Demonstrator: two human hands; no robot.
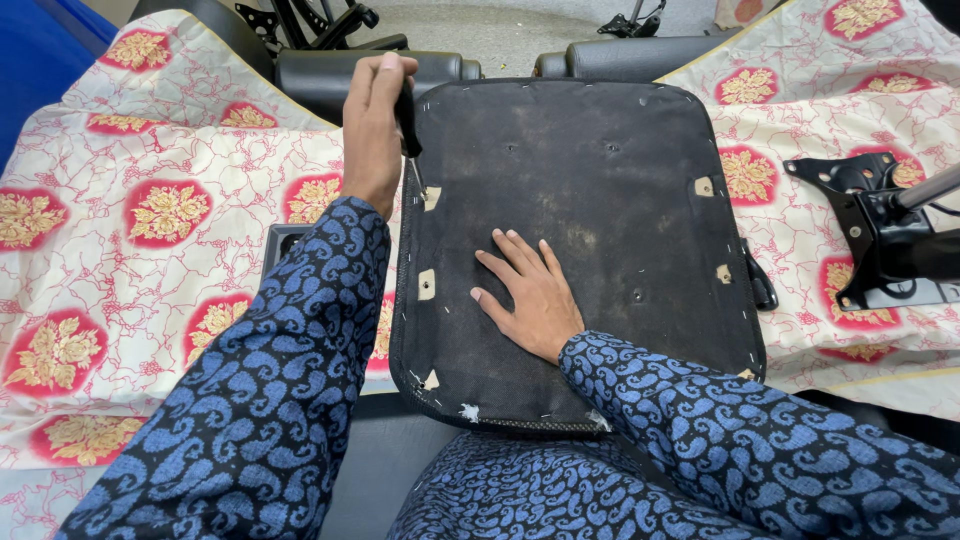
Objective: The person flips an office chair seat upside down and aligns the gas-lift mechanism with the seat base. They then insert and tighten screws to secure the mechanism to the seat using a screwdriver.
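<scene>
One dark seat panel (600, 200) lies underside up at the centre, on a floral cloth (150, 200). The left hand (375, 125), at 11 o'clock, has its grip closed around one black-handled tool (408, 125), tip at the panel's left edge. The right hand (528, 292) rests flat, fingers spread, on the panel. One black metal bracket (880, 240) sits at 3 o'clock.

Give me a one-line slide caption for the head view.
Left hand works a dark-handled tool at an upturned seat pad's edge; right hand rests flat.
</scene>
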